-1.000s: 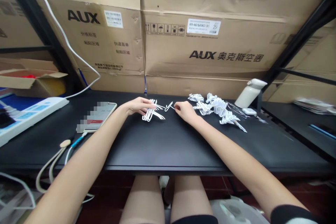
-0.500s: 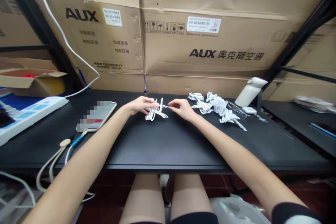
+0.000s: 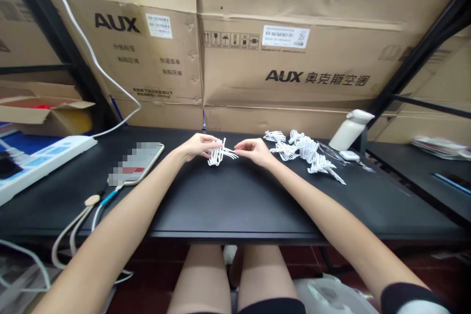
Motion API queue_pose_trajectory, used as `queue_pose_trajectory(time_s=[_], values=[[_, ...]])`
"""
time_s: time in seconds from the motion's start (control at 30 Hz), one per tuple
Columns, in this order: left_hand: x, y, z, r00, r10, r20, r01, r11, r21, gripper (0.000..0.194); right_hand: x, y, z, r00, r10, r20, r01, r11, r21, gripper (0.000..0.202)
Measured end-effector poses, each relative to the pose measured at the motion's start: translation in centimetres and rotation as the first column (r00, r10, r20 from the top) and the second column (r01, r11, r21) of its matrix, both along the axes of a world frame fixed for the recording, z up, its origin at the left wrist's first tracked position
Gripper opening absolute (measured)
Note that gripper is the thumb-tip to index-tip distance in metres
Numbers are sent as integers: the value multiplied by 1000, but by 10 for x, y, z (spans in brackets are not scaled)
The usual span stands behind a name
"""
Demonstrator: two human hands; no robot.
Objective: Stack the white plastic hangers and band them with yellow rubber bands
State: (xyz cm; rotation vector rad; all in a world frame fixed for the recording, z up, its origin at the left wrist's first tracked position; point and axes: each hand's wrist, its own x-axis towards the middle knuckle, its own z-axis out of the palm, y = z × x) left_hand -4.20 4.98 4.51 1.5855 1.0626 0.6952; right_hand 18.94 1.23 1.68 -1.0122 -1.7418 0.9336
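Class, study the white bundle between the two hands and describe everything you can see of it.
The bundle is a loose cluster of thin white pieces, wire-like or plastic by their look. Curved ends hang at its near side; straighter ends fan out to the right, and one piece sticks up. The left hand grips its left side. The right hand's fingertips meet the fanned ends. It is above or on the black table; which is unclear.

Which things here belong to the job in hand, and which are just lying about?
In the job:
- thin, bent white pieces in a bundle, held by the left hand
- right hand, fingertips at the bundle's ends
- matching white heaps, probably

Just lying about, it seems:
- pale rectangular phone
- long white power strip
- off-white cylindrical bottle
- small white case
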Motion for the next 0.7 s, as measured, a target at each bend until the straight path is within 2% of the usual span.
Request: queue_pose_trajectory(time_s=[0.2,0.37,0.53,0.7], values=[[5,-2,-3,999,42,4,-42,999,12,59,-1,-3,3,999,42,22,-42,999,-13,26],[7,-3,-4,999,34,-3,-34,999,23,58,0,-1,-1,998,61,35,-61,998,10,26],[7,-4,-3,1000,0,2,0,999,44,54,0,3,-6,991,129,-35,-131,987,-88,30],[12,-7,-4,998,-60,18,59,996,63,51,-4,-1,-3,988,144,-49,-150,972,-179,35]])
